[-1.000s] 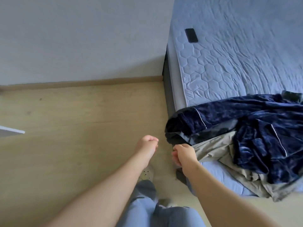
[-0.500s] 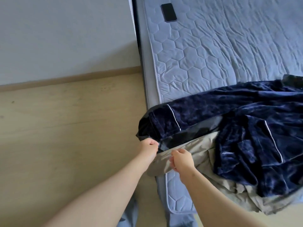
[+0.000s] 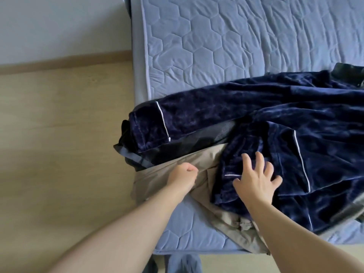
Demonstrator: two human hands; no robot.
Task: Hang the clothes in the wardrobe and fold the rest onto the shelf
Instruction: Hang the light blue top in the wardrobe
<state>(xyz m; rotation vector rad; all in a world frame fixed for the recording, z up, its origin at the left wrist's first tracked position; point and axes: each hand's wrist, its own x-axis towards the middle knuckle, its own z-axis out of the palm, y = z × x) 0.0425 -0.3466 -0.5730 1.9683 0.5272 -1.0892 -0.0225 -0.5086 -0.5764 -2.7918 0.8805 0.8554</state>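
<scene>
Our clothes lie heaped at the near corner of the bed (image 3: pixel 216 46). On top is the navy velvet garment (image 3: pixel 295 115) with white piping, and the dark mesh garment (image 3: pixel 197 142) shows beneath its sleeve. The beige garment (image 3: pixel 204 158) is lowest, draping over the mattress edge.

Our left hand (image 3: pixel 182 175) is curled tight, gripping a fold of the beige garment. Our right hand (image 3: pixel 256 180) has its fingers spread wide, palm down on the navy velvet garment. The wood floor (image 3: pixel 59 134) lies to the left.

Head camera (only view) looks steeply down, close over bed (image 3: pixel 216 46) corner.
</scene>
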